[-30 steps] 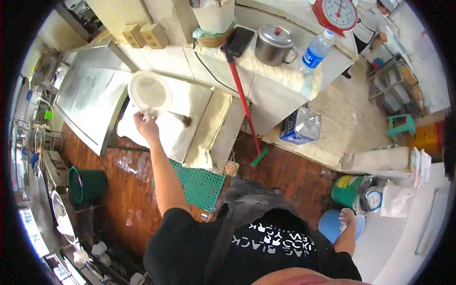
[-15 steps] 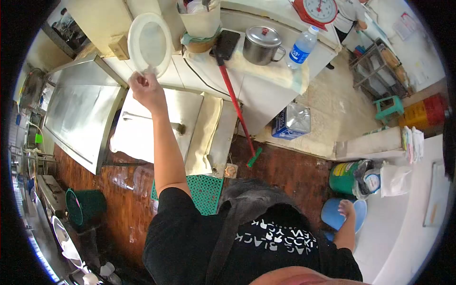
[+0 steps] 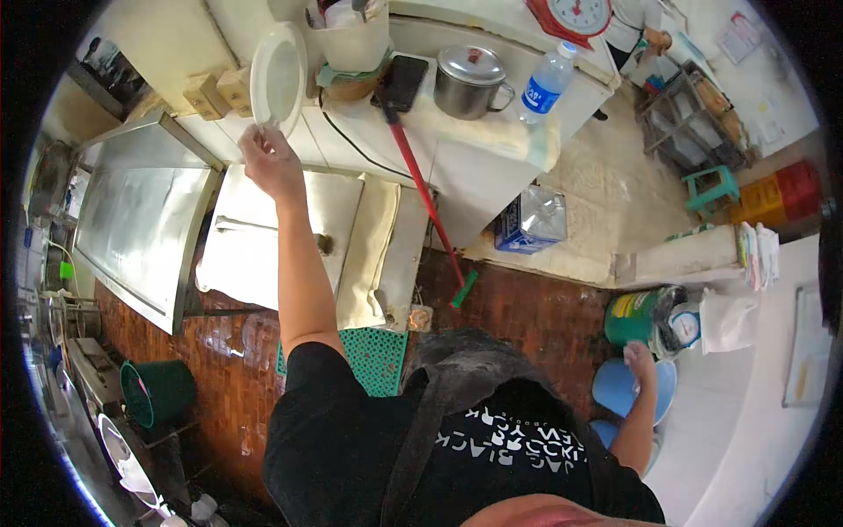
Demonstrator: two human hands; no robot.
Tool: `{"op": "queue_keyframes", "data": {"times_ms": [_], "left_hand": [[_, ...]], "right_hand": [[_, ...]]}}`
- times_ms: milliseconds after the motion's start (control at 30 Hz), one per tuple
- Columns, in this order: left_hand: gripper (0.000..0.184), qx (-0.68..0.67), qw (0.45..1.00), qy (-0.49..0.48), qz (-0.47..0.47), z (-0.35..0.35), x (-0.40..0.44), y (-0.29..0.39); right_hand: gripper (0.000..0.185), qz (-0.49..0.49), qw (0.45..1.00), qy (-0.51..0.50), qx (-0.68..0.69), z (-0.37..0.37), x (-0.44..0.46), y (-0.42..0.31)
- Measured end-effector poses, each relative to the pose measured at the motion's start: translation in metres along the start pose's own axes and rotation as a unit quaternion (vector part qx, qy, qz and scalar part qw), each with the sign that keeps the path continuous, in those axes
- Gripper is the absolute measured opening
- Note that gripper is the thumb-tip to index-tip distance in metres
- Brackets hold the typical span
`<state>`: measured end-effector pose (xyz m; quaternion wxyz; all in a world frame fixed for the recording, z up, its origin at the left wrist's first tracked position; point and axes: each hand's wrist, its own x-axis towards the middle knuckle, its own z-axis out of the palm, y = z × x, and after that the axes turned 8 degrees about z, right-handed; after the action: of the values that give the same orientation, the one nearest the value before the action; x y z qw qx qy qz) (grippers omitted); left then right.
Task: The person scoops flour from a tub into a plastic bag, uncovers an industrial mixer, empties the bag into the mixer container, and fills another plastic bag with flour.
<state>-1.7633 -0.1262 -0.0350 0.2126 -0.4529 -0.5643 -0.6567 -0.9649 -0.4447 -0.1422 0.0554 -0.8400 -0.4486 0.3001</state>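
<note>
My left hand (image 3: 273, 162) is stretched out over the white-covered counter, its fingers pinched on the lower edge of a white-rimmed round disc (image 3: 278, 75). The disc has a pale, see-through middle and is held upright in front of the wall; whether it is a lid or a sieve I cannot tell. Under my left arm lies a white board or cover (image 3: 241, 250) with a bar-like handle. My right hand (image 3: 640, 358) hangs low at my side, over a light-blue tub (image 3: 617, 386). Its fingers are blurred, and no held thing shows in it.
A metal pot (image 3: 467, 98), a water bottle (image 3: 543, 85), a black phone (image 3: 403, 83) and a red scale (image 3: 562, 19) stand on the ledge. A red-handled brush (image 3: 417, 171) leans there. A green bin (image 3: 158, 391) sits on the floor at left. A person (image 3: 634, 31) stands far right.
My left hand keeps its pinch on the disc, which appears narrower, turned more edge-on. My right hand has risen slightly over the blue tub. The whole view has shifted a little left.
</note>
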Motion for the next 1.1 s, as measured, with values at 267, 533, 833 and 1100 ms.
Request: {"op": "queue_keyframes", "data": {"times_ms": [267, 533, 833, 1100], "left_hand": [[0.013, -0.004, 1.0, -0.007, -0.025, 0.052, 0.023, -0.03], [0.015, 0.053, 0.994, -0.065, 0.074, 0.093, 0.053, -0.045], [0.031, 0.123, 0.989, -0.083, -0.026, 0.073, 0.033, -0.027], [0.053, 0.253, 0.935, 0.02, -0.248, -0.139, -0.166, -0.144]], "right_hand": [[0.036, -0.183, 0.983, -0.013, 0.014, -0.001, -0.044, -0.243], [0.037, -0.211, 0.975, -0.063, -0.017, 0.013, -0.049, -0.254], [0.036, -0.176, 0.981, -0.08, -0.002, 0.02, -0.047, -0.245], [0.036, -0.199, 0.977, -0.082, -0.01, 0.021, -0.039, -0.248]]}}
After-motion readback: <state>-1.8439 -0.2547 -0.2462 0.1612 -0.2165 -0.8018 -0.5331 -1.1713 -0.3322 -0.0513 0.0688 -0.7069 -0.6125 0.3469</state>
